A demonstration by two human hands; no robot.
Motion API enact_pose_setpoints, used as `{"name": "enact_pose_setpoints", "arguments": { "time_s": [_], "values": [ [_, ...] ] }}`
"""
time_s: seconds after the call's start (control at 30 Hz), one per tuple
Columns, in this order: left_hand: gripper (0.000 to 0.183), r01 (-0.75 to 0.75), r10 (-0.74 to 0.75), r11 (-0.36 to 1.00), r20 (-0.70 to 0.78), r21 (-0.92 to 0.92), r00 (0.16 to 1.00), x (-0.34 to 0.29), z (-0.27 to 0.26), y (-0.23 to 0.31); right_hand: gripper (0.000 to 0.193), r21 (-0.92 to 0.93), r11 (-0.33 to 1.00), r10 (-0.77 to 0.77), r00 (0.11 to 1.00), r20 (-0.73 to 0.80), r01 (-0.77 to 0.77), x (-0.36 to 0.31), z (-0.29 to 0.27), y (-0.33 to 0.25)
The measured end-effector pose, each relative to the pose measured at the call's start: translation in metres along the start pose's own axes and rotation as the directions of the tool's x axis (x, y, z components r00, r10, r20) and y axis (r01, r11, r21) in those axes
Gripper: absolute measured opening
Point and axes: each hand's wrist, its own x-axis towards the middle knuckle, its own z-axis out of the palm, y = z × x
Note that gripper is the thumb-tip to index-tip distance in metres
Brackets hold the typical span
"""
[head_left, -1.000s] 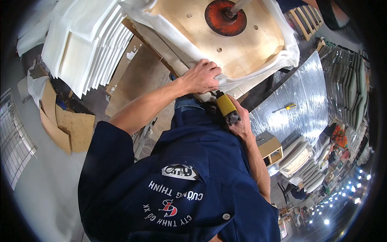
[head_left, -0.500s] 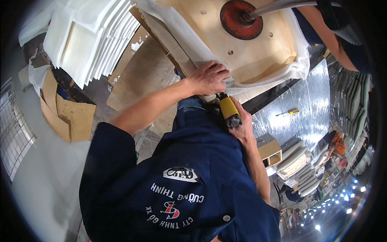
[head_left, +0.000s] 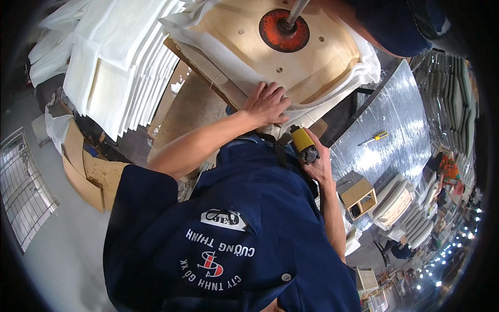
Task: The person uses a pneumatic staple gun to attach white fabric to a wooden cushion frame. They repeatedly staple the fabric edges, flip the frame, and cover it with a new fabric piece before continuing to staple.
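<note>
My right hand (head_left: 320,160): wrapped round yellow tool (head_left: 301,140), fingers partly hidden behind it. My left hand (head_left: 265,105): uncurled, fingers spread at near edge of white-wrapped wooden panel (head_left: 312,70), palm hidden. Panel: ahead, far end cut off.

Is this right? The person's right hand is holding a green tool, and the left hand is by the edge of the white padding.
Not quite: the tool isn't green. The head view shows it's yellow and black. The right hand does hold it, and the left hand is by the edge of the white padding.
</note>
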Motion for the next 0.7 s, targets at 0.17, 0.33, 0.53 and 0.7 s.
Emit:
{"name": "enact_pose_setpoints", "arguments": {
  "time_s": [0.17, 0.33, 0.53, 0.7],
  "values": [
    [0.016, -0.081, 0.079, 0.996, -0.043, -0.048, 0.996, -0.009, 0.010, -0.013, 0.062, 0.008, 0.995, -0.102, 0.992, 0.068, 0.102, 0.018, 0.002, 0.005],
    [0.014, -0.124, 0.129, 0.991, -0.134, 0.047, 0.982, -0.014, 0.017, -0.015, 0.061, 0.005, 0.993, -0.115, 0.989, 0.089, 0.115, 0.028, 0.002, -0.002],
    [0.015, -0.111, 0.114, 0.993, -0.073, 0.044, 0.991, -0.018, 0.019, -0.015, 0.064, -0.082, 0.993, -0.078, 0.994, 0.082, 0.085, 0.034, 0.009, -0.010],
    [0.020, -0.085, 0.084, 0.996, -0.046, -0.009, 0.995, -0.019, 0.021, -0.013, 0.066, -0.070, 0.997, -0.011, 0.998, 0.057, 0.015, 0.039, 0.022, -0.015]
  ]
}}
